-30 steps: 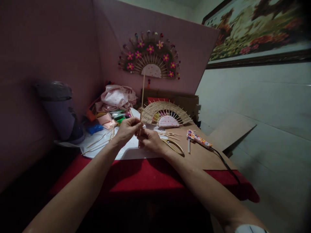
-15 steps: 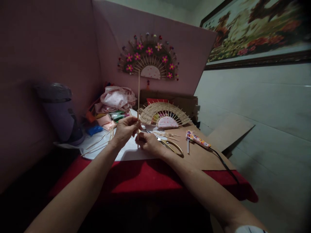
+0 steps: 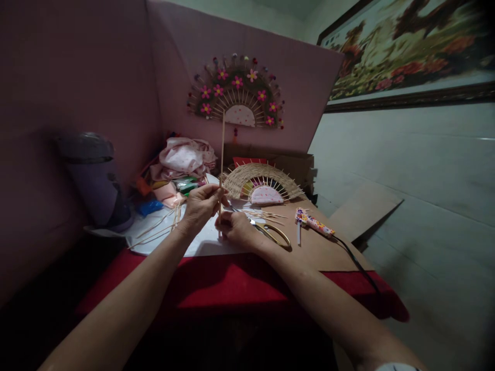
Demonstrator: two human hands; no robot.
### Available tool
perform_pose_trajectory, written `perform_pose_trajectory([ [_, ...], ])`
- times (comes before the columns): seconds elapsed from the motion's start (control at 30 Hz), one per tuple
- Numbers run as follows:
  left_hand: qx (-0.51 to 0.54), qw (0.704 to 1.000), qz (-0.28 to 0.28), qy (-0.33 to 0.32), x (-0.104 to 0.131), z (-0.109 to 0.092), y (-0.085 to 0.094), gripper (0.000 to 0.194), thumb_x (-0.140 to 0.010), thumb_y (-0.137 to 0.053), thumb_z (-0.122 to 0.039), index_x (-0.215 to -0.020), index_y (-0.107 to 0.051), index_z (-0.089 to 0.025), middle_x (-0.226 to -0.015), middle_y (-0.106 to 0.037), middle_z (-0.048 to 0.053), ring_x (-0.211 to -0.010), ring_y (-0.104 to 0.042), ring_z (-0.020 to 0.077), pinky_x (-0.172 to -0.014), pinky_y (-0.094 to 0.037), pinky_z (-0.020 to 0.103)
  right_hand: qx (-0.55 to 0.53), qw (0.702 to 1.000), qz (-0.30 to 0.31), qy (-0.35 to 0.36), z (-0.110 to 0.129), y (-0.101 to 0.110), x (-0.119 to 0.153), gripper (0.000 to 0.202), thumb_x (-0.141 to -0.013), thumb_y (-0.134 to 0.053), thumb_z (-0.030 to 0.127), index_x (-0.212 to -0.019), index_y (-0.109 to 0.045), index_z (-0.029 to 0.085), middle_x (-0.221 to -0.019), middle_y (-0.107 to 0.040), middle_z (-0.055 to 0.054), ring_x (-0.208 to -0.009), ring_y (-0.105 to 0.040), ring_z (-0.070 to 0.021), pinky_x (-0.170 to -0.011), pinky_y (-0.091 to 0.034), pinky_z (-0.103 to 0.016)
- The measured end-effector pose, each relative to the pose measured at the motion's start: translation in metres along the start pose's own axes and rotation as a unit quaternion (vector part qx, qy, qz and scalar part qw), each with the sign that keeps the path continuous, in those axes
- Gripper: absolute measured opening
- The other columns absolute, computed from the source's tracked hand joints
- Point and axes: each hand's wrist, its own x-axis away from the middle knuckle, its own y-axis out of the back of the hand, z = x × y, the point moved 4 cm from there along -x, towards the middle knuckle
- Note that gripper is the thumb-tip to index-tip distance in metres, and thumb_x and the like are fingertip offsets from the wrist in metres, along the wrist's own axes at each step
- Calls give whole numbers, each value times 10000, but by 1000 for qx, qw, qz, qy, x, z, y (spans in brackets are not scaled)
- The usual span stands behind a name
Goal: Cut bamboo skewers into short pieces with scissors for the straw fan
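Observation:
A thin wooden stick (image 3: 223, 149) stands nearly upright before me, its lower end close above the white sheet (image 3: 201, 247); whether it touches cannot be told. My left hand (image 3: 201, 205) pinches it around the middle. Lower down, my right hand (image 3: 236, 228) has its fingers closed on the same stick near the bottom end. Gold-handled scissors (image 3: 275, 234) lie just right of my right hand, their blades partly hidden. Several loose sticks (image 3: 266, 214) rest behind them. Beyond my hands is a woven fan (image 3: 266, 172) with a pink-dotted half-round base.
A flower-patterned glue gun (image 3: 314, 222) with a black cord lies on brown cardboard (image 3: 336, 255) at the right. At left stand a purple tumbler (image 3: 98, 180), more sticks (image 3: 154, 232), clay packets (image 3: 166, 191) and bundled cloth (image 3: 185, 157). A decorated fan (image 3: 235, 93) hangs on the pink panel.
The stick's top has tipped very slightly to the right, and my left hand has shifted a touch right with it. Both hands keep their hold.

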Motion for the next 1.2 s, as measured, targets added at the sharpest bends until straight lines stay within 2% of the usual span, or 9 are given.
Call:
perform_pose_trajectory([
  [0.17,-1,1000,-14,-9,-3,-1,0,257,-716,-645,-393,-736,-626,-137,-524,-599,1,-312,-318,23,-318,-170,189,20,1000,-4,4,-1,-1,-1,97,-722,-553,94,-679,-557,181,-493,-522,52,-447,-500,-88,-500,-387,-196],
  [0.6,14,1000,5,-2,-1,0,1,213,-710,-660,-353,-742,-635,-143,-513,-577,-15,-299,-332,23,-294,-154,187,104,993,-31,44,6,4,2,71,-702,-592,106,-695,-628,168,-638,-622,3,-580,-540,-106,-584,-397,-206],
  [0.73,7,1000,6,-16,-1,0,2,198,-717,-656,-341,-711,-622,-146,-515,-578,-16,-300,-339,22,-295,-162,183,142,989,-13,37,5,5,1,69,-722,-599,123,-726,-647,172,-690,-653,-13,-620,-563,-121,-603,-395,-221],
  [0.8,7,1000,4,-20,-1,1,2,200,-719,-653,-343,-709,-620,-146,-520,-581,-15,-298,-337,19,-299,-168,181,182,982,-16,48,11,17,2,49,-731,-615,147,-759,-651,165,-748,-659,-33,-662,-567,-132,-623,-395,-230],
  [0.9,10,1000,-8,-11,-2,2,2,210,-705,-659,-347,-699,-622,-140,-499,-576,-16,-298,-330,19,-312,-181,178,264,962,-60,40,21,53,9,100,-810,-542,178,-828,-635,145,-849,-653,-67,-759,-564,-146,-691,-387,-243],
  [0.97,6,1000,-16,-9,-3,3,2,206,-690,-668,-338,-695,-632,-135,-487,-576,-8,-324,-363,30,-329,-202,173,355,935,-11,-18,21,75,20,137,-826,-490,181,-807,-621,149,-824,-643,-68,-742,-556,-155,-668,-369,-249],
  [1.07,-12,999,-24,-24,-4,1,3,179,-677,-673,-304,-687,-647,-128,-491,-587,5,-371,-405,41,-360,-245,169,438,886,109,-107,11,90,41,216,-727,-617,342,-851,-595,166,-876,-634,-83,-776,-555,-202,-606,-342,-257],
  [1.13,-21,999,-28,-36,-4,0,3,165,-676,-672,-287,-667,-647,-125,-492,-592,7,-380,-410,41,-374,-271,169,453,871,127,-138,5,92,53,308,-673,-652,351,-909,-562,173,-925,-625,-91,-816,-554,-219,-612,-341,-259],
  [1.2,-18,999,-30,-40,-3,-1,3,168,-673,-673,-288,-648,-638,-125,-487,-590,7,-398,-450,54,-392,-313,172,450,874,119,-142,2,90,59,312,-680,-625,302,-952,-533,178,-957,-616,-93,-843,-552,-220,-633,-346,-261],
])
